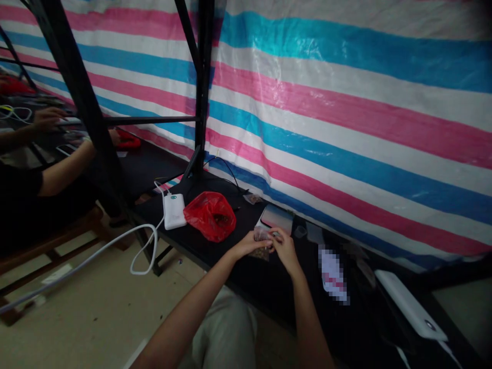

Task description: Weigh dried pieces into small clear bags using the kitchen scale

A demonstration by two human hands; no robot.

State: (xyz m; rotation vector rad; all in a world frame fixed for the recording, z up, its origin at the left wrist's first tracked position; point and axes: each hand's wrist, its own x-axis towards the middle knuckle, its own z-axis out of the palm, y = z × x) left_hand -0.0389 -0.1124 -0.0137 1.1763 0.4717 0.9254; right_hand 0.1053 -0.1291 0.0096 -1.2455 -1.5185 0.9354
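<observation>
Small clear plastic bag (262, 253) of brownish bits, held over black tabletop (269, 288)

Clamped in left hand (248, 245), pinched at one edge by right hand (284, 249), near crumpled red plastic bag (207, 215). Could spill if unsealed and tilted; cannot tell whether closed.

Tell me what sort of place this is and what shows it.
Probably a makeshift shared workspace: striped plastic sheeting hangs like a wall behind the black table, a black metal frame rises beside it, and another person's arm reaches over the next table.
</observation>
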